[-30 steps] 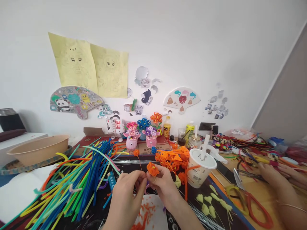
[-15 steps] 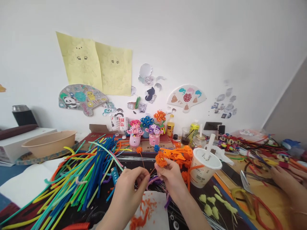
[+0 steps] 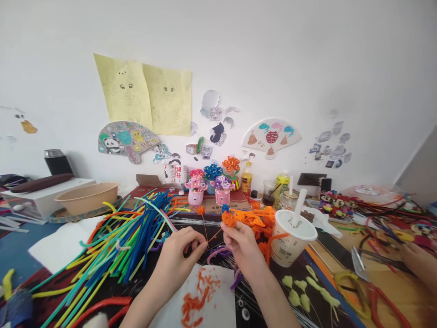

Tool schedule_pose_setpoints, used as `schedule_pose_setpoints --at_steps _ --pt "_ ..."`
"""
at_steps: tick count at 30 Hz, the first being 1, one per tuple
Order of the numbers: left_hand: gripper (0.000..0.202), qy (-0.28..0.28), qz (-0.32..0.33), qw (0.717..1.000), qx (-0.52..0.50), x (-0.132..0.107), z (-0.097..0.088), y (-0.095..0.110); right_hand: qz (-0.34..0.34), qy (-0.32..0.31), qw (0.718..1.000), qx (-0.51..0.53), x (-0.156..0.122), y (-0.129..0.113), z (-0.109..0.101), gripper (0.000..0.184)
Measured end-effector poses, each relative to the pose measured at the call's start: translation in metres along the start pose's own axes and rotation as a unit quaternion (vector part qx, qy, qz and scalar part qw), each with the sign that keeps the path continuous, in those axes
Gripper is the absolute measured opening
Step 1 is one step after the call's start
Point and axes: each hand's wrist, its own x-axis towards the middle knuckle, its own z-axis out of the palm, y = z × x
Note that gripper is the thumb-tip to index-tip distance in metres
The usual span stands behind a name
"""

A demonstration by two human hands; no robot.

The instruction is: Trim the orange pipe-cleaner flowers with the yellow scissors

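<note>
The hands have drawn apart since a second ago: the right hand [image 3: 244, 248] pinches an orange chenille flower [image 3: 229, 219] atop its fingertips; the left hand [image 3: 180, 250] pinches its wire stem [image 3: 215, 235] (a smaller orange blossom [image 3: 200, 210] stands beyond).

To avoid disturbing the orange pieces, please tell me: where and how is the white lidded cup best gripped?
Best grip the white lidded cup around its tapering wall, likely from the right: orange pieces crowd its left side, and the straw is thin.

Handheld flower [image 3: 229, 220] between pipe cleaners [image 3: 136, 253] and cup [image 3: 289, 250], potted flowers [image 3: 223, 197] behind, scissors [image 3: 363, 271] rightward.
</note>
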Motion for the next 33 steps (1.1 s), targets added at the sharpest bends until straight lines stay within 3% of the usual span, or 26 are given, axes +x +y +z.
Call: schedule_pose_setpoints --at_steps 11,17,20,26,30,33 --pt "0.025 -0.051 -0.011 0.999 0.007 0.000 -0.001 0.006 0.035 -0.017 0.999 0.034 0.001 0.005 -0.002 0.038" --pt "0.019 -0.068 -0.062 0.994 0.054 0.003 -0.006 0.012 0.042 -0.028 0.999 -0.017 -0.003 0.001 -0.004 0.035" --pt "0.021 -0.053 -0.122 0.988 0.084 0.015 -0.006 0.006 0.039 -0.015 0.997 -0.064 -0.002 0.002 -0.008 0.043" --pt "0.030 -0.057 -0.246 0.958 0.139 0.052 0.013 -0.023 0.038 0.013 0.989 -0.143 0.002 0.009 -0.012 0.031" --pt "0.033 -0.087 -0.258 0.951 0.147 0.060 0.030 -0.033 0.034 0.004 0.983 -0.178 0.001 0.008 -0.011 0.026" --pt "0.034 -0.101 -0.247 0.951 0.154 0.059 0.031 -0.031 -0.002 0.036 0.980 -0.196 0.003 0.004 -0.013 0.026"
